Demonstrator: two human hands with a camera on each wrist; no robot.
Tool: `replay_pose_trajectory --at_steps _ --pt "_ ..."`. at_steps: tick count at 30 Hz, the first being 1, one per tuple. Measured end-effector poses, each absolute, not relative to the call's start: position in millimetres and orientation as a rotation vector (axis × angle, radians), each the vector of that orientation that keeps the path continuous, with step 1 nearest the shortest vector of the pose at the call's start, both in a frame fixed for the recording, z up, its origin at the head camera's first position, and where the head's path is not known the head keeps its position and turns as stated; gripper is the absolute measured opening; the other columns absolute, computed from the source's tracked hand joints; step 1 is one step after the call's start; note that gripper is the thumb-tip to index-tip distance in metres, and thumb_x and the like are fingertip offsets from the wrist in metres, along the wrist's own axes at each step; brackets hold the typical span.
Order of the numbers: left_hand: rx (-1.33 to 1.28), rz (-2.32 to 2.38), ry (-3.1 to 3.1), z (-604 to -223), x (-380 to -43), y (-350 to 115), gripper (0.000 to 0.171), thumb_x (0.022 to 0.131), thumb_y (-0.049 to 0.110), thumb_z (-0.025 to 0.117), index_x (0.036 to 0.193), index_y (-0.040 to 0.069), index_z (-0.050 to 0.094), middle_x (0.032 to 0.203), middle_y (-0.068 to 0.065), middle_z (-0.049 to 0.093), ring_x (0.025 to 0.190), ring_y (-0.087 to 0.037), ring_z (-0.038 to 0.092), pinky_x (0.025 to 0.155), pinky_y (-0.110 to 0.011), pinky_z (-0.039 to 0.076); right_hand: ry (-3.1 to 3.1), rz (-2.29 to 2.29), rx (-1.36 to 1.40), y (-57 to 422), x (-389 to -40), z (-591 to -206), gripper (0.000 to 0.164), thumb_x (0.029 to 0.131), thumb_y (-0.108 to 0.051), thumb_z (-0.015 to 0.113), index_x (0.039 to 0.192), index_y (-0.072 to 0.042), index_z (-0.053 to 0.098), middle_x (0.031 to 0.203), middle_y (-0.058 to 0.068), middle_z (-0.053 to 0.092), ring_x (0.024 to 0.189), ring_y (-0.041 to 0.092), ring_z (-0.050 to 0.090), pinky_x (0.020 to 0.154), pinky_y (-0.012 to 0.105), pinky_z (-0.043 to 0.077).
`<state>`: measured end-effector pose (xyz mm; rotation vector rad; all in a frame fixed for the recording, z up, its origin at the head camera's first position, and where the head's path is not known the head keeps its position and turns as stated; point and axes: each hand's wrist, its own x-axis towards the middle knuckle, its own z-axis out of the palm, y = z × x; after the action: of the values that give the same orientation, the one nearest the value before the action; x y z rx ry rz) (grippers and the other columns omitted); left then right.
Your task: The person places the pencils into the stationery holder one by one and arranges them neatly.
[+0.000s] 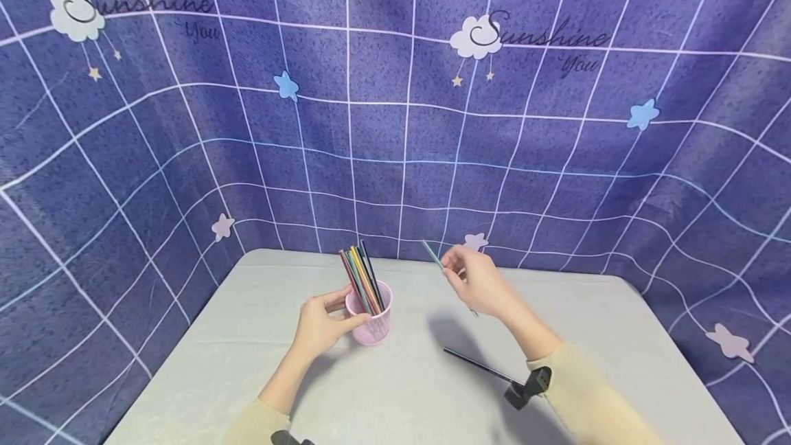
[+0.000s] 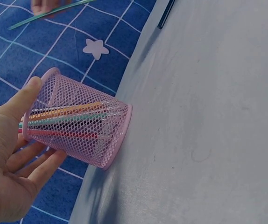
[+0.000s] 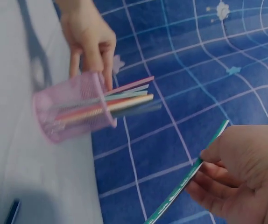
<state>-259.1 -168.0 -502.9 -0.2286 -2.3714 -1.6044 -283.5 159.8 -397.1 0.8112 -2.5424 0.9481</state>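
Observation:
My left hand [image 1: 316,325] holds a pink mesh pen cup [image 1: 374,329] by its rim, thumb on the near side and fingers on the far side. Several coloured pencils [image 1: 360,279] lean together in the cup, their ends sticking out above it. To the right, above the table, my right hand [image 1: 480,281] pinches a green pencil [image 3: 175,191] between thumb and fingers. Pale markings run along that pencil in the right wrist view, and it slants apart from the cup. A dark pencil [image 1: 474,361] lies on the table below my right forearm.
The table [image 1: 247,342] has a pale grey cover. Behind it and at both sides hangs a blue cloth [image 1: 383,136] with grid lines, clouds and stars. A small black device [image 1: 527,388] is strapped to the right wrist, by the dark pencil in the head view.

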Motion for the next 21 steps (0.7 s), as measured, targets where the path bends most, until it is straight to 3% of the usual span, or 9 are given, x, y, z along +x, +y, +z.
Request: replay_pose_trajectory --at_steps 8,15,21 --pt "-0.228 -1.613 -2.368 -503.4 -259.7 -168.9 0.073 0.072 0.022 0.101 0.134 -0.003 0.070 0.118 -0.022 0.079 0.110 -0.040 0.078 0.087 -0.031 0.070 -2.407 1.142 0.790 121.1 -284.0 -380.3 0.007 0.101 -0.004 0.069 0.107 -0.002 0.068 0.095 0.008 0.074 0.086 0.017 0.071 0.079 0.029 0.069" --pt "-0.229 -1.599 -2.368 -504.3 -259.5 -170.4 0.074 0.073 0.023 0.101 0.134 -0.003 0.070 0.118 -0.022 0.079 0.110 -0.040 0.078 0.089 -0.039 0.070 -2.326 1.234 0.811 96.4 -284.9 -378.2 0.008 0.101 -0.004 0.069 0.108 -0.005 0.066 0.098 0.008 0.074 0.092 0.020 0.075 0.084 0.029 0.070" --pt "-0.247 -1.608 -2.363 -504.3 -259.2 -169.6 0.074 0.073 0.024 0.101 0.134 -0.003 0.070 0.119 -0.022 0.079 0.110 -0.040 0.078 0.086 -0.033 0.070 -2.297 1.328 0.847 81.5 -285.4 -382.6 0.009 0.101 -0.003 0.069 0.108 -0.004 0.064 0.102 0.010 0.074 0.096 0.023 0.077 0.086 0.033 0.071"
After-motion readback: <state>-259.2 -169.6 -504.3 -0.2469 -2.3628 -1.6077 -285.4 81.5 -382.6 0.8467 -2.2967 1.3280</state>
